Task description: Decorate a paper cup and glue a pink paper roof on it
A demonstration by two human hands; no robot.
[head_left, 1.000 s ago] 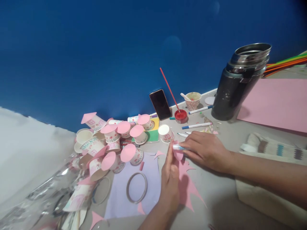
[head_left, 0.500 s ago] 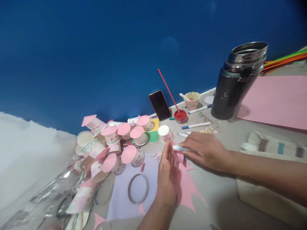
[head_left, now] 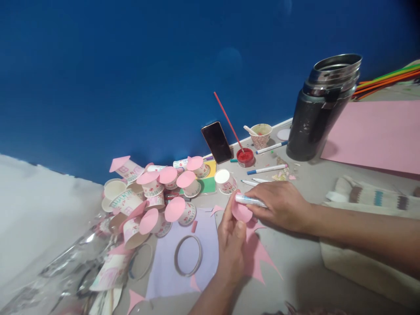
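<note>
My left hand (head_left: 231, 243) pinches a small round pink paper disc (head_left: 242, 213), held up just above the table. My right hand (head_left: 280, 205) grips a white and blue glue stick (head_left: 249, 200) whose tip lies on the disc's top edge. Under both hands lies a jagged pink paper offcut (head_left: 260, 258). To the left of my hands a tape ring (head_left: 187, 256) rests on a lilac paper sheet (head_left: 167, 271).
A heap of paper cups with pink disc lids (head_left: 157, 197) fills the left. A phone (head_left: 217, 142) leans on the blue wall, beside a red paint pot (head_left: 246, 156) and a patterned cup (head_left: 261, 136). A steel flask (head_left: 320, 109), pink card (head_left: 377, 135) and markers (head_left: 267, 169) lie right.
The pink disc, edge-on between my hands before, now faces up, and the glue stick has shifted onto its top edge. The view has drifted slightly.
</note>
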